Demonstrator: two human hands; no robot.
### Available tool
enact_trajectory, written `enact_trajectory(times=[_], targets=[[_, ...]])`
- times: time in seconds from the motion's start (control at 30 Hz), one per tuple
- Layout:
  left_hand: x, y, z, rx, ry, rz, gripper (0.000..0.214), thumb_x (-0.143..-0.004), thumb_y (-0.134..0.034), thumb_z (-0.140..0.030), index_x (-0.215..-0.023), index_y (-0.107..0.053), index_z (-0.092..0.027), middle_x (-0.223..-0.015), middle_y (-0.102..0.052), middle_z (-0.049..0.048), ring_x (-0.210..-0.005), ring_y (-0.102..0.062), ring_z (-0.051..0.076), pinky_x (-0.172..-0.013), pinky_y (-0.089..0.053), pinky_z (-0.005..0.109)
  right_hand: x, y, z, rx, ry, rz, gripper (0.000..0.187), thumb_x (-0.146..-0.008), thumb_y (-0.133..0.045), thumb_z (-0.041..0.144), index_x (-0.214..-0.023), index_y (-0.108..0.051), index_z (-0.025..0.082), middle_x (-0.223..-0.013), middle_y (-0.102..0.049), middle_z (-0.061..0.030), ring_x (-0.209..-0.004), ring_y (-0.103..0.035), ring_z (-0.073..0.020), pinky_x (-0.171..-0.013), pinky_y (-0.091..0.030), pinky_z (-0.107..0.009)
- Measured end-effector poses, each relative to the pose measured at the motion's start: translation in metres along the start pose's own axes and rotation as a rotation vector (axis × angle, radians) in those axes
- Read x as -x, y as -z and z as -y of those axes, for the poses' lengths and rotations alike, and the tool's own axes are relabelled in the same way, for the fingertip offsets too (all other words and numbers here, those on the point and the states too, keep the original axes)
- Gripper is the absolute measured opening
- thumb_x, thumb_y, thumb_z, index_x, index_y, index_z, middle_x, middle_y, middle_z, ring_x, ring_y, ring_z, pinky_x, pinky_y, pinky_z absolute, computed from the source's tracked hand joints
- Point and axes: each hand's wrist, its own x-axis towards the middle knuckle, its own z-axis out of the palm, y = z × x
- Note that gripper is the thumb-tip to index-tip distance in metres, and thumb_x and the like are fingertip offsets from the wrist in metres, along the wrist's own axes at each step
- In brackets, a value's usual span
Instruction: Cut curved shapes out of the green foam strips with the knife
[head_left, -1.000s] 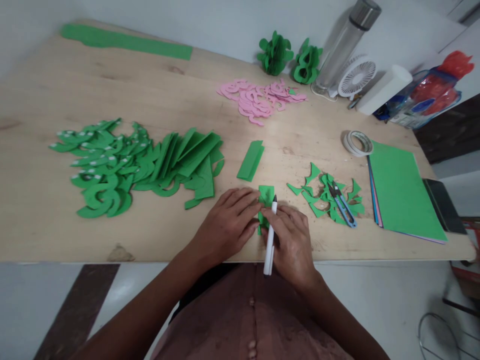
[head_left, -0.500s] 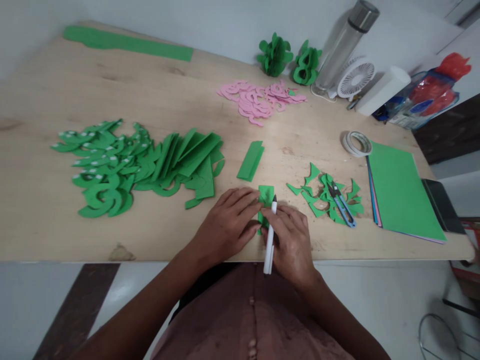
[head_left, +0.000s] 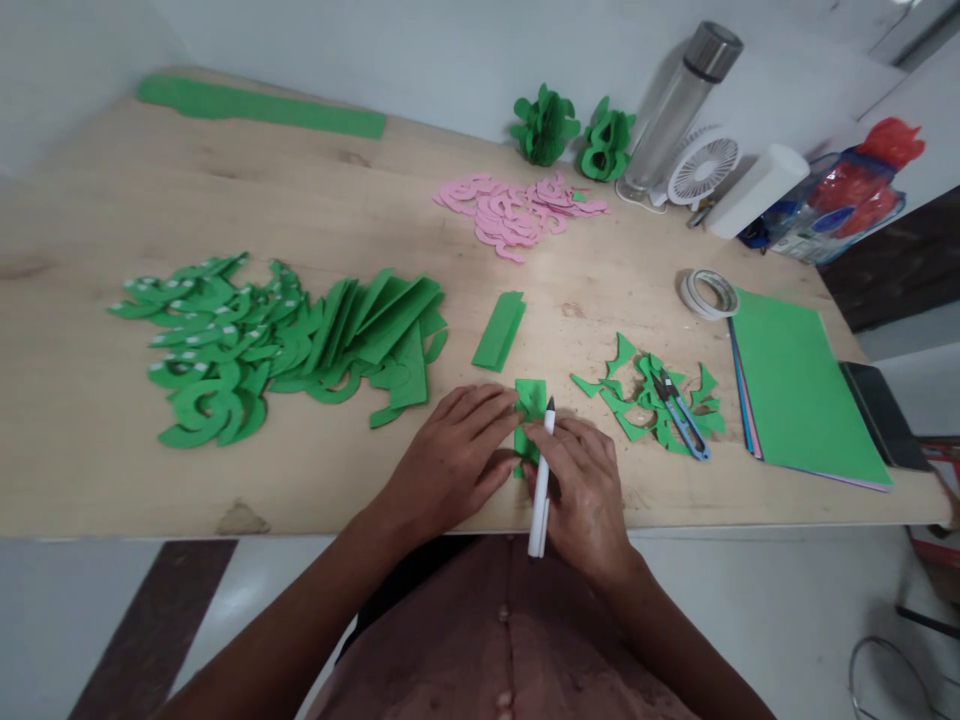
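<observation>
A small strip of green paper (head_left: 531, 398) lies between my hands near the table's front edge. My left hand (head_left: 469, 445) rests with its fingers stretched out, their tips at the strip's left side. The fingers of my right hand (head_left: 581, 480) close around a white marker (head_left: 541, 490), its dark tip pointing away from me over the paper; they also touch the strip's right side. Beyond the strip lies a folded green paper piece (head_left: 499, 332). Clippers with blue handles (head_left: 681, 415) lie to the right on green paper scraps (head_left: 628, 425).
To the left are folded green papers (head_left: 382, 320) and curved green cutouts (head_left: 217, 410). Pink cutouts (head_left: 510, 215) lie farther back. Green paper ornaments (head_left: 546, 128), a bottle (head_left: 679, 110) and a small fan (head_left: 703, 168) stand by the wall. Tape rolls (head_left: 709, 293) and green sheets (head_left: 810, 390) are on the right.
The whole scene sits slightly lower in the view, as the camera has tilted a little. My hands, the marker and the paper strip keep nearly the same positions.
</observation>
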Motion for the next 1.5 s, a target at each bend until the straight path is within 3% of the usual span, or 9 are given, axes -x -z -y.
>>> enact_trajectory(times=[0.3, 0.63, 0.97, 1.5], targets=[[0.0015, -0.0009, 0.0003, 0.015, 0.017, 0.006, 0.030, -0.096, -0.052, -0.027, -0.121, -0.061, -0.013, -0.131, -0.064, 0.0145, -0.126, -0.056, 0.030, -0.108, -0.046, 0.051, -0.0015, 0.0011, -0.0009, 0.008, 0.003, 0.022, 0.032, -0.099, -0.052, 0.019, -0.128, -0.061, 0.023, -0.117, -0.073, -0.0082, -0.121, -0.056, -0.0268, -0.100, -0.039, -0.043], [0.0011, -0.0006, 0.0012, 0.083, 0.061, 0.012, 0.045, -0.094, -0.051, -0.028, -0.137, -0.044, -0.016, -0.133, -0.062, 0.0148, -0.127, -0.054, 0.030, -0.107, -0.047, 0.053, -0.0004, 0.0000, -0.0017, 0.012, 0.010, 0.008, 0.034, -0.098, -0.052, 0.018, -0.130, -0.061, 0.023, -0.116, -0.073, -0.0081, -0.120, -0.056, -0.0268, -0.098, -0.040, -0.042], [0.0003, 0.0032, -0.0006, 0.105, 0.067, -0.021, 0.031, -0.093, -0.050, -0.019, -0.124, -0.053, -0.018, -0.134, -0.062, 0.0129, -0.131, -0.054, 0.026, -0.108, -0.049, 0.049, 0.0007, -0.0020, -0.0039, 0.019, 0.018, -0.004, 0.038, -0.095, -0.056, 0.016, -0.132, -0.061, 0.024, -0.116, -0.073, -0.0071, -0.120, -0.057, -0.0264, -0.098, -0.041, -0.042], [-0.0028, 0.0023, -0.0049, 0.026, 0.039, 0.094, 0.021, -0.093, -0.050, -0.021, -0.112, -0.058, -0.017, -0.140, -0.060, 0.0149, -0.137, -0.049, 0.028, -0.115, -0.039, 0.055, -0.0001, -0.0015, -0.0024, -0.001, 0.011, -0.008, 0.037, -0.097, -0.056, 0.020, -0.134, -0.059, 0.024, -0.114, -0.074, -0.0066, -0.117, -0.057, -0.0266, -0.097, -0.040, -0.042]])
